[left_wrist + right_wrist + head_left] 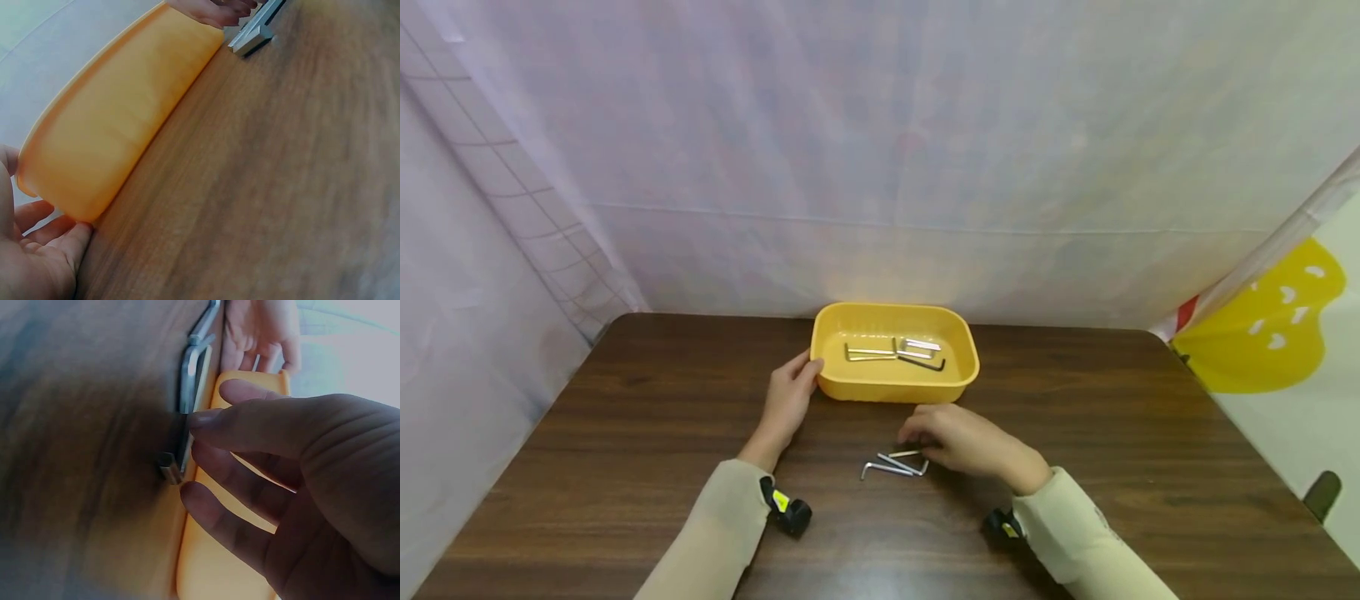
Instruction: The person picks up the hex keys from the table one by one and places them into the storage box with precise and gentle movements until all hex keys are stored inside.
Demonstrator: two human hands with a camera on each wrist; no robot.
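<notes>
A yellow tray (pixel 897 390) sits at the middle of a dark wooden table and holds several hex keys (pixel 891 351), most silver and one black. My left hand (pixel 797 385) holds the tray's left end, thumb by the rim and fingers (pixel 53 234) under the corner. A few silver hex keys (pixel 891 465) lie loose on the table in front of the tray. Over them hovers my right hand (pixel 916 435), fingers spread and slightly bent. Its fingertip (pixel 201 419) touches one loose hex key (pixel 186 394); nothing is lifted.
White sheeting hangs behind the table and at the left. A yellow and white panel (pixel 1262 333) leans at the right. The wooden tabletop (pixel 625 433) spreads wide on both sides of the tray. Small black wrist cameras (pixel 786 507) sit at both cuffs.
</notes>
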